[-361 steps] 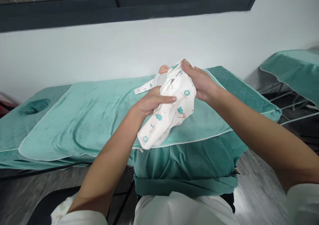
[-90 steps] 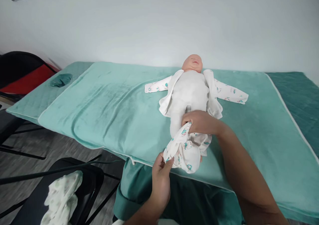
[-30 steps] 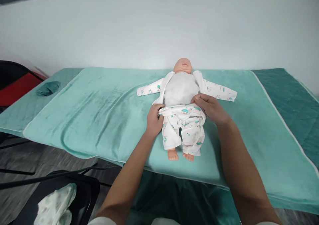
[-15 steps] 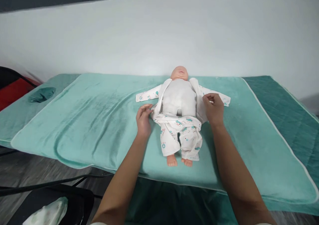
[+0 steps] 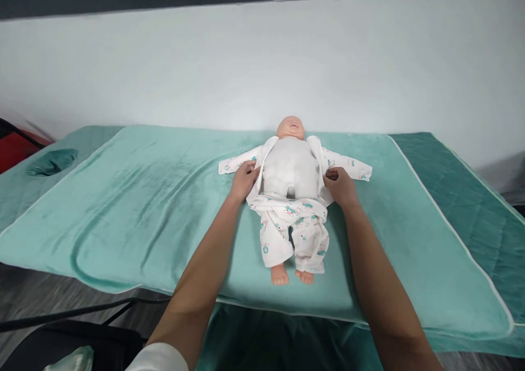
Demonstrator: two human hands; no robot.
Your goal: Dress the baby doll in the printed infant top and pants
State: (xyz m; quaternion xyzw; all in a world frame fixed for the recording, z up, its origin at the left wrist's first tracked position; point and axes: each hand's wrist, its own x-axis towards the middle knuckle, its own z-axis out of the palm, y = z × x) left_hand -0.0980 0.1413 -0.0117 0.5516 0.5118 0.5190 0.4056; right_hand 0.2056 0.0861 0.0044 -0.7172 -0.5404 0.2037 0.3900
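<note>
A baby doll [image 5: 290, 126] lies on its back with its feet toward me. It wears a white printed baby shirt [image 5: 348, 166], spread open at the front with the sleeves out to both sides. The doll's white cloth torso [image 5: 289, 166] shows between the two front panels. Printed baby pants [image 5: 275, 239] cover its legs, and its bare feet stick out below. My left hand [image 5: 244, 182] pinches the shirt's left front panel near the sleeve. On the other side, my right hand [image 5: 342, 187] has its fingers closed on the right panel's edge.
The doll rests on a teal padded bed [image 5: 123, 212] with a hole [image 5: 52, 162] at its left end. A white wall [image 5: 184, 70] stands behind. At the lower left is a black chair [image 5: 102, 341] with a bundled cloth [image 5: 74, 360] on it.
My left hand has moved up along the shirt and closed on its left panel. My right hand stays at the right panel, slightly lower. The camera view has shifted a little.
</note>
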